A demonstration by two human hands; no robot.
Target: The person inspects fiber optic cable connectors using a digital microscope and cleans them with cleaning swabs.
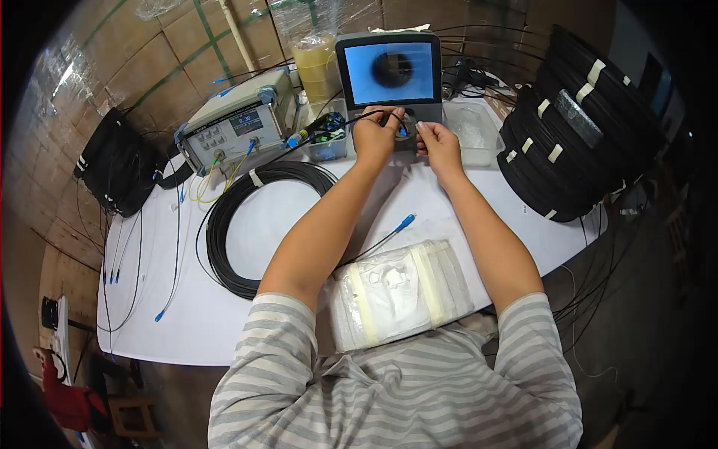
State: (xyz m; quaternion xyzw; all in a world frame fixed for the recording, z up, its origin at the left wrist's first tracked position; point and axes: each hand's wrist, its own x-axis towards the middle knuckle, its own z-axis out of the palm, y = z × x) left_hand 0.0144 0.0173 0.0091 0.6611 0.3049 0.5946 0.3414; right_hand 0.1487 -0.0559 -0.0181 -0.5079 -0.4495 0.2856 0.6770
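My left hand [376, 136] is closed on a black cable with a blue connector [404, 129], right in front of the inspection monitor [392, 71]. The monitor shows a dark round spot on blue. Beside it, my right hand [439, 144] has its fingers pinched together close to the monitor's base; what they hold, if anything, is too small to tell. A coil of black cable [218, 232] lies on the table left of my forearms. Another blue connector [406, 222] rests on the table between my arms.
A test instrument [238, 123] with yellow leads stands at the back left. Stacked black cable coils [557, 142] rise at the right, more [116, 165] at the left. A clear tray [473, 131] and a wrapped white package [400, 292] are near my arms. A person in red [67, 396] is lower left.
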